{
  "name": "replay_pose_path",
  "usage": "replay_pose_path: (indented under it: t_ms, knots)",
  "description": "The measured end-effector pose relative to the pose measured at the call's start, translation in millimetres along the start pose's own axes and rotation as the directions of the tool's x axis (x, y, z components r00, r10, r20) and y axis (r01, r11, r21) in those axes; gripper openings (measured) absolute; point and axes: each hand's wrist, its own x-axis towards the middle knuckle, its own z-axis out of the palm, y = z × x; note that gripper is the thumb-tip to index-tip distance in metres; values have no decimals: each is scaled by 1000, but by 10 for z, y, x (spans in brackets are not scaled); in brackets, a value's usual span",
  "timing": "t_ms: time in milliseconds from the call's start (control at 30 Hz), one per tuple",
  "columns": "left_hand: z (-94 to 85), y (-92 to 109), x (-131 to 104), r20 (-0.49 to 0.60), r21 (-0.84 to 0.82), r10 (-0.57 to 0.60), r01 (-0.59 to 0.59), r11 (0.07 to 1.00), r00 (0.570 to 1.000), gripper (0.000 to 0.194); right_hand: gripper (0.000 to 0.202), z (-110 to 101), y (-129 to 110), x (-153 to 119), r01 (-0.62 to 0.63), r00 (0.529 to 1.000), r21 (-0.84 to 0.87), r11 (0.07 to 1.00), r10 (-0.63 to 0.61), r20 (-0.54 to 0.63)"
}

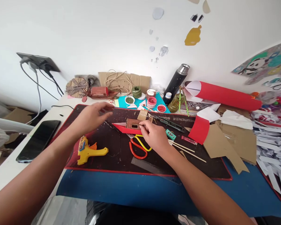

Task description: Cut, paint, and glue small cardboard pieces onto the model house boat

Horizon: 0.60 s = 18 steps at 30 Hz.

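A small model boat with a red paper hull [121, 128] sits near the middle of the dark desk mat. On top of it is a brown box-like cabin [132, 121] with a cut-out opening. My right hand [155, 137] pinches the cabin's right end between thumb and fingers. To the boat's left my left hand [93, 116] hovers, fingers apart and holding nothing. Scissors [139, 155] with red and yellow handles lie just below the boat, their blades partly hidden under it. A yellow glue gun [91, 152] rests on the mat under my left forearm.
Paint pots [152, 101] and a dark flask [176, 82] stand along the wall. A utility knife [170, 123], wooden sticks [189, 151] and cardboard [215, 140] lie to the right. A phone [38, 140] is at the left. Beside the paints sits another brown-red boat model [99, 92].
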Motion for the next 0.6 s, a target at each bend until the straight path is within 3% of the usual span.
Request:
replay_pose_path:
  t_ms: [133, 267, 433, 600]
  knots:
    - [187, -32, 127, 146, 16, 115, -118, 993, 983, 35, 20, -2, -24, -35, 13, 1000, -9, 1000, -13, 1]
    - [340, 164, 410, 218, 74, 247, -269, 960, 944, 34, 20, 5, -38, -49, 11, 1000, -22, 1000, -11, 2]
    - [617, 549, 927, 430, 164, 410, -516, 841, 805, 35, 19, 4, -48, -27, -3, 1000, -27, 1000, 4, 20]
    - [956, 821, 1247, 545, 319, 405, -629, 709, 734, 34, 17, -25, -62, 1, -4, 999, -22, 1000, 5, 46]
